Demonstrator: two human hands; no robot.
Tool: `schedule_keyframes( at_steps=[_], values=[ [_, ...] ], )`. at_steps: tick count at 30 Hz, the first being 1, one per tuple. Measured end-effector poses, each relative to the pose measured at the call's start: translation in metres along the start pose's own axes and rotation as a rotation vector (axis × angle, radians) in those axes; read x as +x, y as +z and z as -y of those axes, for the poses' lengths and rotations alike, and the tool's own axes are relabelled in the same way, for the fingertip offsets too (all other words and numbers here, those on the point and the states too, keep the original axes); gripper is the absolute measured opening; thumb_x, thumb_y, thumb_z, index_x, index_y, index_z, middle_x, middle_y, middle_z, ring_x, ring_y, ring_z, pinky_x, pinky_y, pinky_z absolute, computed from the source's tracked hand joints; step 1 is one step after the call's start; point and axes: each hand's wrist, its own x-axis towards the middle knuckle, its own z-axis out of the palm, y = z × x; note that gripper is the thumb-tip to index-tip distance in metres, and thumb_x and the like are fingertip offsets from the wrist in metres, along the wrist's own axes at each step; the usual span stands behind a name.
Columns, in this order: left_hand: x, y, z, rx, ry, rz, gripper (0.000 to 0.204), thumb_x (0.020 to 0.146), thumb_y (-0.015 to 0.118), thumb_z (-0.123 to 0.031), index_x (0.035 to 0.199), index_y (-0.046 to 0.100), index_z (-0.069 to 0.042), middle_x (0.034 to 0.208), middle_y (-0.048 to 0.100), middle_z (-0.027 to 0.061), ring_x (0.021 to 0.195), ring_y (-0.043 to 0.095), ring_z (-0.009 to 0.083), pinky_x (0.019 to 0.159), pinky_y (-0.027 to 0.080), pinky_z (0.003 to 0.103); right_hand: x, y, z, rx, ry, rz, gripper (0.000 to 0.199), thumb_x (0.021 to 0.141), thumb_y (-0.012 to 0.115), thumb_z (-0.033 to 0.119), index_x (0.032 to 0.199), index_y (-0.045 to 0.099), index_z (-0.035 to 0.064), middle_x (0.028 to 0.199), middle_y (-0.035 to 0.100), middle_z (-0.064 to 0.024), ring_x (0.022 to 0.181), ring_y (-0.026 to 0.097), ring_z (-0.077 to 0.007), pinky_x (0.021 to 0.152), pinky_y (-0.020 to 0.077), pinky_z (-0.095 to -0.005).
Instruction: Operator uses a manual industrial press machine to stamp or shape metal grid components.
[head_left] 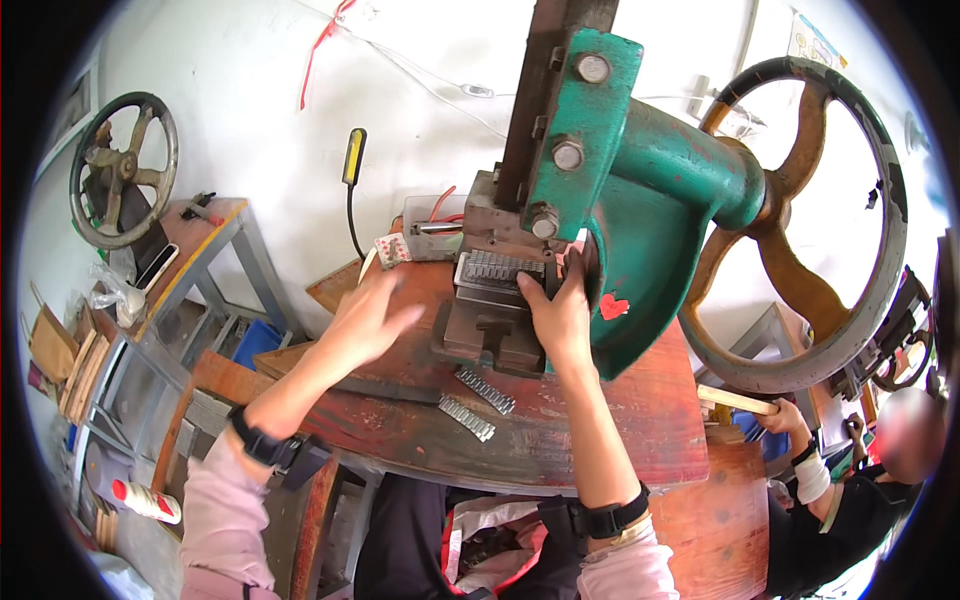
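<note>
My left hand (362,318) is over the left of the red-brown tabletop (610,430), fingers apart and holding nothing visible. Just beyond its fingertips is a playing card (392,249). My right hand (562,312) is at the right end of a slotted metal block (497,270) on the press bed. Its thumb touches the block, and its fingers stretch up beside it, partly hidden by the press. Two silver metal link strips, one closer to the press (485,390) and one closer to me (467,418), lie on the tabletop in front of the press base (490,335).
A green hand press (640,240) with a large handwheel (800,215) towers over the table. Behind the block is an open tray (432,225) of tools. A work lamp (354,158) stands at the back. At right, another person's hand (785,418) holds a wooden-looking bar.
</note>
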Motion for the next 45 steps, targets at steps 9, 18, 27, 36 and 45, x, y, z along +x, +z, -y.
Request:
schedule_keyframes(
  at_steps=[9, 18, 27, 36, 45],
  values=[
    [-0.077, -0.020, 0.023, -0.042, 0.281, -0.170, 0.027, 0.077, 0.070, -0.011, 0.103, 0.065, -0.007, 0.095, 0.066, 0.0126, 0.084, 0.061, 0.0315, 0.077, 0.046, 0.040, -0.112, -0.080, -0.021, -0.097, -0.126, 0.104, 0.052, 0.081, 0.065, 0.008, 0.125, 0.041, -0.0048, 0.122, 0.048, -0.0247, 0.114, 0.047, -0.0403, 0.095, 0.0404, -0.0432],
    [0.035, 0.012, -0.045, 0.077, 0.197, -0.246, 0.051, 0.072, 0.075, -0.039, 0.105, 0.061, -0.003, 0.091, 0.064, 0.0123, 0.079, 0.063, 0.0293, 0.067, 0.050, 0.037, -0.133, -0.100, -0.056, -0.383, -0.064, 0.149, 0.031, 0.080, 0.065, 0.014, 0.105, 0.058, -0.0038, 0.108, 0.055, -0.0231, 0.102, 0.051, -0.0390, 0.088, 0.0425, -0.0426],
    [0.044, 0.030, -0.062, 0.256, -0.033, -0.163, 0.061, 0.080, 0.063, -0.051, 0.116, 0.057, -0.002, 0.120, 0.054, 0.0197, 0.118, 0.044, 0.0382, 0.092, 0.041, 0.047, -0.132, -0.102, -0.056, -0.330, -0.069, 0.135, 0.025, 0.079, 0.065, 0.011, 0.099, 0.060, -0.0026, 0.105, 0.055, -0.0229, 0.099, 0.050, -0.0397, 0.087, 0.0425, -0.0439],
    [0.052, 0.020, -0.057, 0.130, -0.112, 0.136, 0.063, 0.087, 0.054, -0.051, 0.130, 0.049, -0.006, 0.144, 0.031, 0.0179, 0.133, 0.021, 0.0385, 0.107, 0.020, 0.050, -0.133, -0.103, -0.054, -0.318, -0.073, 0.122, 0.024, 0.079, 0.065, 0.012, 0.098, 0.061, -0.0022, 0.102, 0.056, -0.0215, 0.097, 0.052, -0.0383, 0.085, 0.0433, -0.0428],
    [0.046, 0.027, -0.060, 0.173, -0.070, 0.017, 0.052, 0.086, 0.055, -0.050, 0.125, 0.057, -0.015, 0.138, 0.040, 0.0162, 0.130, 0.023, 0.0423, 0.106, 0.017, 0.057, -0.130, -0.109, -0.048, -0.258, -0.028, 0.154, 0.018, 0.080, 0.064, 0.010, 0.094, 0.063, -0.0016, 0.099, 0.059, -0.0197, 0.095, 0.054, -0.0371, 0.085, 0.0445, -0.0427]
  ],
)
